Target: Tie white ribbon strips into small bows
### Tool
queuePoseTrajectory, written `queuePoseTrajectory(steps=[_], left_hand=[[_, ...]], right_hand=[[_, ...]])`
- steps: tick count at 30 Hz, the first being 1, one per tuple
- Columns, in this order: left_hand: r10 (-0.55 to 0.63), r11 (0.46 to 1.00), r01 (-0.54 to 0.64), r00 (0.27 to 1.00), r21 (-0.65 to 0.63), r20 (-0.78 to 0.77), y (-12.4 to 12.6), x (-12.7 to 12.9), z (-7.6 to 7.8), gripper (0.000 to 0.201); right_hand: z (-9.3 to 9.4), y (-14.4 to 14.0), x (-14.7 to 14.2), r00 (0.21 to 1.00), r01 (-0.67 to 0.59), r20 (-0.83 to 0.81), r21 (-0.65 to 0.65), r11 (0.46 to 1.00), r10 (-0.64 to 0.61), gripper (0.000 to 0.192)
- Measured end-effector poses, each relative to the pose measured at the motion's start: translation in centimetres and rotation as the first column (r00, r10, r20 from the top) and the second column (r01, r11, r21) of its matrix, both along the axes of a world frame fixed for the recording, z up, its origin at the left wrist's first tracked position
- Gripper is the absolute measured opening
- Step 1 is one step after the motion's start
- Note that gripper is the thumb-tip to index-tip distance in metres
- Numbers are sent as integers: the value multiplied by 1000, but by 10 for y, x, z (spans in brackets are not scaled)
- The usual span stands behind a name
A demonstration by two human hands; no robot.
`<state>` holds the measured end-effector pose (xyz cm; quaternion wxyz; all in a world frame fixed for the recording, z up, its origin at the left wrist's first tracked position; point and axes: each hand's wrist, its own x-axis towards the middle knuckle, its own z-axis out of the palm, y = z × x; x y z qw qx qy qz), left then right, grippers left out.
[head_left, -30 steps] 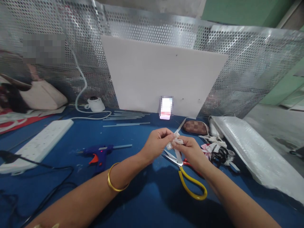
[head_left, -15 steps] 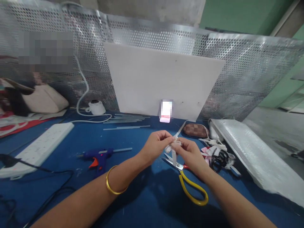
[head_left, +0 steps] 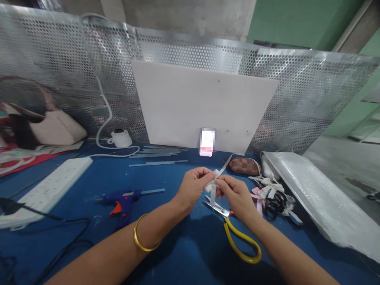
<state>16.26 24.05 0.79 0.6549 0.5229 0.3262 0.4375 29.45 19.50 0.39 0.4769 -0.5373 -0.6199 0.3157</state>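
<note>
White ribbon (head_left: 210,186), gathered into a small bunch, held up between both hands over the blue table (head_left: 178,257), on the near side of the white board (head_left: 202,107). Clamped at its left by the left hand (head_left: 191,186), thumb against forefinger. Clamped at its right by the right hand (head_left: 239,194), thumb and fingertips together on the ribbon, remaining fingers curled beneath; cannot tell whether touching it too. 1 tail (head_left: 226,163) running up and away toward the brown checked pouch (head_left: 244,166); another end (head_left: 213,196) hanging down across the view of the scissors (head_left: 223,211), contact unclear.

Just changed within the last 1 second: bunch drawn in closer to the left hand, right fingertips shifted to its edge, loops less spread to view than before. Likely, as a judgement, a change of grip while working the folds, with both pinches still needed to keep the gathers. Cannot make out any knot or glue inside.

Unmoved on the table: scissors below the hands, blue glue gun (head_left: 126,196) well apart to the left, ribbon scraps (head_left: 274,202) heaped beyond the right hand. No tool in either hand, so finger work only at present.
</note>
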Motion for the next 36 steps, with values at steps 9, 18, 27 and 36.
queuePoseTrajectory(steps=[9, 18, 27, 36], left_hand=[[-74, 984, 94, 989, -151, 129, -4, 3, -1, 21], [-86, 970, 109, 990, -216, 113, 3, 0, -2, 33], [65, 993, -47, 982, 107, -177, 3, -4, 4, 21], [99, 960, -3, 938, 279, -331, 6, -10, 6, 23]], right_hand=[[-3, -2, 1, 997, -79, 17, 59, 995, 79, 33], [-15, 5, 2, 974, -65, -220, -18, 998, 59, 34], [-6, 4, 3, 998, 40, -41, -3, 999, -40, 37], [0, 2, 4, 967, 75, -240, -57, 996, -87, 23]])
